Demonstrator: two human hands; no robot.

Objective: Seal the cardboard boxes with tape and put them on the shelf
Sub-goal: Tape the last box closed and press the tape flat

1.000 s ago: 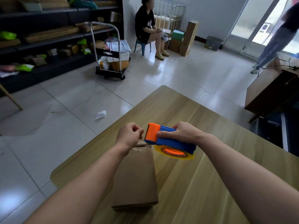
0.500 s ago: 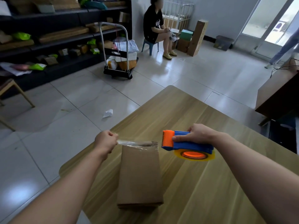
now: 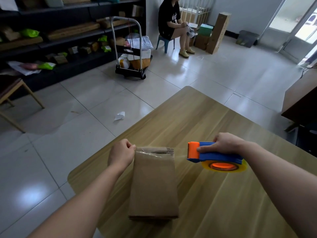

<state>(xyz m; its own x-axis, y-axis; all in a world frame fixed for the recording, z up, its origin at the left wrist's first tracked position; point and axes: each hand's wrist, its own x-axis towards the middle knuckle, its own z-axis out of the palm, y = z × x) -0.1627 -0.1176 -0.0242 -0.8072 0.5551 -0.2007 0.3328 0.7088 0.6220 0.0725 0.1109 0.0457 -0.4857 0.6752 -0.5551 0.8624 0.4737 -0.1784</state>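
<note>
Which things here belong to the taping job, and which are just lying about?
Job: cardboard box; tape dispenser, gripped by right hand; tape, pinched by left hand; table; shelf.
Lying about: paper scrap on floor; loaded trolley; tall carton; bin.

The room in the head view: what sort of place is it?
Probably a small parcel depot or stockroom. Dark shelves hold wrapped parcels, a hand cart is piled with packages, and on the wooden table lies a cardboard box being taped with a tape dispenser.
</note>
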